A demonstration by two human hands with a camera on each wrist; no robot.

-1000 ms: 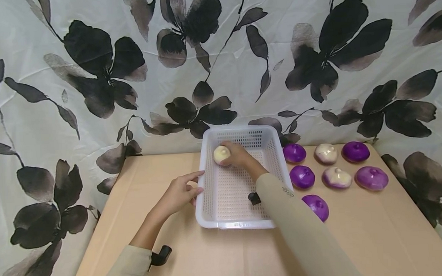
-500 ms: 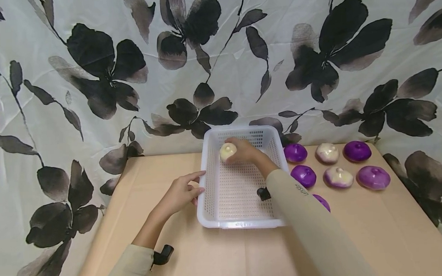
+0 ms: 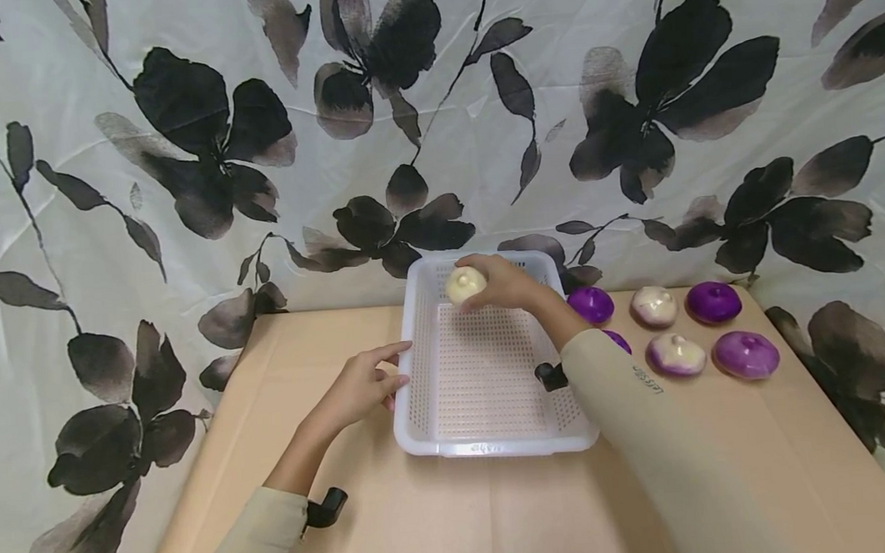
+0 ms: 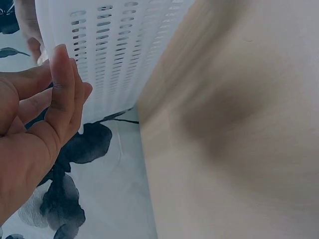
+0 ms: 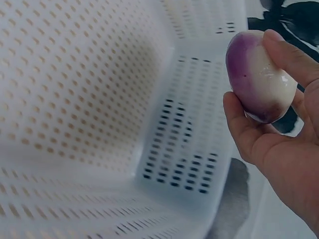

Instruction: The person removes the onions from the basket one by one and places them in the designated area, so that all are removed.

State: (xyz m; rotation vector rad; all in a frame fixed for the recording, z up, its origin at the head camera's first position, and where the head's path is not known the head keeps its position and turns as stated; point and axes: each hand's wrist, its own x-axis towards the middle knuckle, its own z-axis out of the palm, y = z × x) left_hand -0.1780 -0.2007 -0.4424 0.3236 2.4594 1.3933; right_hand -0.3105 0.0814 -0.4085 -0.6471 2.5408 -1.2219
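My right hand point(image 3: 504, 281) holds a turnip point(image 3: 465, 284) between thumb and fingers, over the far end of a white plastic basket point(image 3: 496, 448). The right wrist view shows the turnip point(image 5: 259, 74) purple on one side and creamy white on the other, raised near the basket's rim. Inside, the perforated basket floor shows bare. My left hand point(image 3: 361, 387) is at the basket's left side with loosely extended fingers. In the left wrist view a fingertip point(image 4: 61, 55) touches the slotted outer wall point(image 4: 117, 45) near its rim.
Right of the basket, several turnips stand in rows on the wooden table point(image 3: 455, 518), such as a purple turnip point(image 3: 746, 356) and a white-sided turnip point(image 3: 675, 355). My right sleeve point(image 3: 668, 432) partly covers the nearer ones. A floral cloth point(image 3: 510, 139) hangs behind the table.
My right hand has moved toward the back and right with the turnip, rising from within the basket. The left hand has stayed at the basket's side.
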